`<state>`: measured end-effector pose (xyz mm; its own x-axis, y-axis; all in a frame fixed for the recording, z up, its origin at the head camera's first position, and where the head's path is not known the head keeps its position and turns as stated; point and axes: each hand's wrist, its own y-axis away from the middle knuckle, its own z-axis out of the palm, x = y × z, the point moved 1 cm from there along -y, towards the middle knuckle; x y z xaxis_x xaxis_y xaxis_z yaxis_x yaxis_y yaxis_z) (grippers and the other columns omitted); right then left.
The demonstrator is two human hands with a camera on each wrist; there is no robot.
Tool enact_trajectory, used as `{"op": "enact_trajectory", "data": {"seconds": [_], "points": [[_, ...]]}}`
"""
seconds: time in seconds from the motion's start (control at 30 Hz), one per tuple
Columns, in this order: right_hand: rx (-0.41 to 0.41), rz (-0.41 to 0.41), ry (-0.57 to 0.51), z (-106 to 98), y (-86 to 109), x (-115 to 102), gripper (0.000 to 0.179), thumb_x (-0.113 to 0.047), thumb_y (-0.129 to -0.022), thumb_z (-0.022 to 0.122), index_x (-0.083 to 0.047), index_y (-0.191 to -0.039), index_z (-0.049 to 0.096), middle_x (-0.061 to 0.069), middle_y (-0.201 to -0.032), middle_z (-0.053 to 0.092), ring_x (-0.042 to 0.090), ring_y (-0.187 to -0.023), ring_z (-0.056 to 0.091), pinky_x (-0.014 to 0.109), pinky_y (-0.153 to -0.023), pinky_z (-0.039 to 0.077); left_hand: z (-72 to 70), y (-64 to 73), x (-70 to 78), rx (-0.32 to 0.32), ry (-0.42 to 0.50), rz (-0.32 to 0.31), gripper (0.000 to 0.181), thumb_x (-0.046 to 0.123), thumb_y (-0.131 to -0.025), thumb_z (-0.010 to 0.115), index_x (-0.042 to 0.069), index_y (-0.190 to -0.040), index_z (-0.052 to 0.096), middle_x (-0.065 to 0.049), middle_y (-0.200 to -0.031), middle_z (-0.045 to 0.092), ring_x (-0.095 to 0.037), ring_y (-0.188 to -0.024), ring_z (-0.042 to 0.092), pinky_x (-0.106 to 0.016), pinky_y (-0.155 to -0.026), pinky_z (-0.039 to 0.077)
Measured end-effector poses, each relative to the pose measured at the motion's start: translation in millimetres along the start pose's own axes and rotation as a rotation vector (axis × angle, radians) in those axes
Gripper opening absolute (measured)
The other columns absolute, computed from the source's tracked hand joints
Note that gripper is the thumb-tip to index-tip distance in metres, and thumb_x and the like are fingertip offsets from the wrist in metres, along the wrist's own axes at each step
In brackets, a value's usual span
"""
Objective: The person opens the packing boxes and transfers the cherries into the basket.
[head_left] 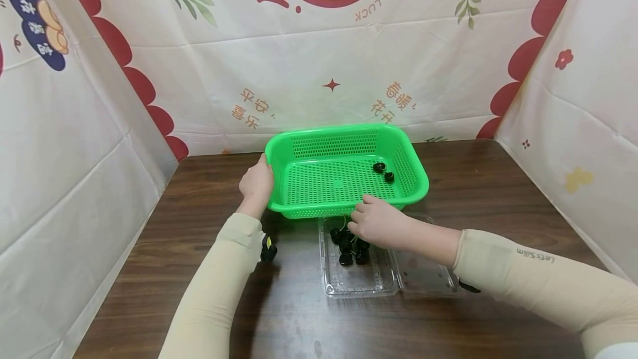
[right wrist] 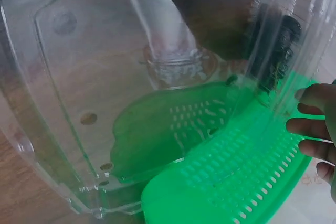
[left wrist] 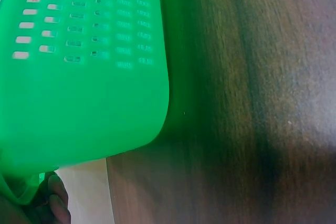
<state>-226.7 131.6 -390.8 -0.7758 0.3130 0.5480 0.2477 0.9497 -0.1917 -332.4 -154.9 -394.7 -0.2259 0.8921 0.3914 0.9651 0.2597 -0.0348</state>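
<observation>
My left hand (head_left: 257, 183) grips the left rim of a green plastic basket (head_left: 344, 210); its fingers (left wrist: 56, 195) curl under that rim in the left wrist view. Two dark cherries (head_left: 379, 167) lie at the right inside the basket. Just in front of it, my right hand (head_left: 377, 221) hovers over an open clear plastic box (head_left: 360, 284). Below its fingertips sits a cluster of dark cherries (head_left: 346, 245) with thin green stems. Loosely bent and spread, the right fingers (right wrist: 307, 128) show nothing held between them in the right wrist view.
The clear lid (head_left: 426, 273) lies spread to the box's right, beneath my right forearm. All stands on a dark wood table (head_left: 164, 270). Printed white cloth (head_left: 319, 60) hangs behind the table and along both sides.
</observation>
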Motion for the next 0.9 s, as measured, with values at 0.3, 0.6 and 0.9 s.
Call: {"op": "enact_trajectory", "data": {"seconds": [0.3,0.6,0.9], "points": [[-0.082,-0.018,0.049,2.0,-2.2,-3.9,0.031,-0.011,-0.072,0.080,-0.016,-0.064,0.050,-0.005,-0.064,0.052,0.014,-0.059,0.039,0.029,-0.064,0.029,-0.2,-0.2,0.4,0.003,0.001,-0.003,0.050,0.031,-0.106,0.041,0.020,-0.154,0.032,-0.016,-0.122,0.064,-0.036,-0.094,0.064,-0.050,-0.071,0.051],[-0.140,-0.046,0.144,6.4,-3.9,-8.5,0.032,-0.017,-0.070,0.082,-0.019,-0.058,0.053,-0.006,-0.062,0.050,0.013,-0.058,0.036,0.028,-0.064,0.029,-0.4,1.8,0.8,-0.001,0.004,0.004,0.050,0.031,-0.106,0.040,0.020,-0.154,0.032,-0.015,-0.124,0.063,-0.035,-0.096,0.064,-0.050,-0.070,0.051],[-0.146,-0.043,0.157,10.2,-4.1,-10.7,0.033,-0.016,-0.069,0.082,-0.019,-0.058,0.051,-0.006,-0.061,0.048,0.014,-0.058,0.034,0.028,-0.064,0.029,-1.5,3.5,1.6,-0.002,0.010,-0.005,0.049,0.031,-0.107,0.039,0.020,-0.154,0.033,-0.015,-0.127,0.062,-0.035,-0.100,0.063,-0.050,-0.074,0.051]]}}
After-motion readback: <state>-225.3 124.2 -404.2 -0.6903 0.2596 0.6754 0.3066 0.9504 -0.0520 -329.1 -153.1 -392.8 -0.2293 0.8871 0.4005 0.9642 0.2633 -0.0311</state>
